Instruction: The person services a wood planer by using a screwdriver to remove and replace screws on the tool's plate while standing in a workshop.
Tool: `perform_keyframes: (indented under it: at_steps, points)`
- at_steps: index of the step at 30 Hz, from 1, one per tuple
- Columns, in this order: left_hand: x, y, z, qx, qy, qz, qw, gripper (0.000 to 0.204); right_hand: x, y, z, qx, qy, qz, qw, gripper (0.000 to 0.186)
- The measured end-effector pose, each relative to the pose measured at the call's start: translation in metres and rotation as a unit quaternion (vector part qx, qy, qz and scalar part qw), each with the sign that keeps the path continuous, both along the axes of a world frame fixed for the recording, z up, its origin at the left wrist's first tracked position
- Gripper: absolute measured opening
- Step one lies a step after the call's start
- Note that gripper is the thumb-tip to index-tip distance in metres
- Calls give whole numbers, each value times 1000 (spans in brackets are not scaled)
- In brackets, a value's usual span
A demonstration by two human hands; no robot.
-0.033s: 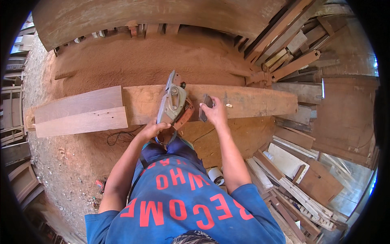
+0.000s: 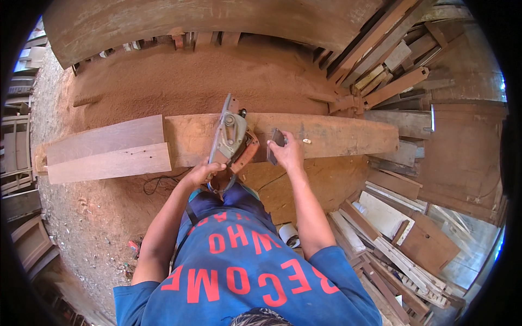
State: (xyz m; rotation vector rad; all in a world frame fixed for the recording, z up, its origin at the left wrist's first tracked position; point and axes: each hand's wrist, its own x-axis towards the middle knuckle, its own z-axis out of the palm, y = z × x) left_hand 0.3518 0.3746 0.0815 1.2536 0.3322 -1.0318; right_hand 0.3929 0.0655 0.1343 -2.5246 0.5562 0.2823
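Observation:
A long wooden beam (image 2: 337,136) lies across the middle, in front of me. On it rests a grey electric power tool (image 2: 229,136) with an orange side part. My left hand (image 2: 204,174) grips the tool's near handle. My right hand (image 2: 288,155) is on the beam just right of the tool and holds a small dark flat piece (image 2: 276,140) against the wood. Both forearms reach up from my blue shirt with red letters.
Two paler boards (image 2: 109,155) lie over the beam's left end. A big heap of sawdust (image 2: 217,76) sits behind the beam, under a wide curved plank (image 2: 190,22). Stacked timber offcuts (image 2: 391,228) crowd the right side. A dark cable (image 2: 157,182) trails on the ground.

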Motion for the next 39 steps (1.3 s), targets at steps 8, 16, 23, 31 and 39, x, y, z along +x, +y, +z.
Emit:
perform_keyframes:
  at_steps: [8,16,23,31,39]
  points:
    - [-2,1,-12,-109,123,91,982,33,-10,29,-52,-76,57,-3,995,63]
    - [-13,8,-29,-27,47,3,999,44,0,34,-90,-81,60,24,995,52]
    - [-13,12,-31,-49,54,19,997,46,-16,40,-68,-59,-17,24,998,50]
    - [-12,14,-37,-77,66,17,995,41,-95,-23,-32,486,199,-347,777,27]
    - [-10,12,-27,-40,72,-1,997,33,-203,12,-39,569,139,-266,765,11]
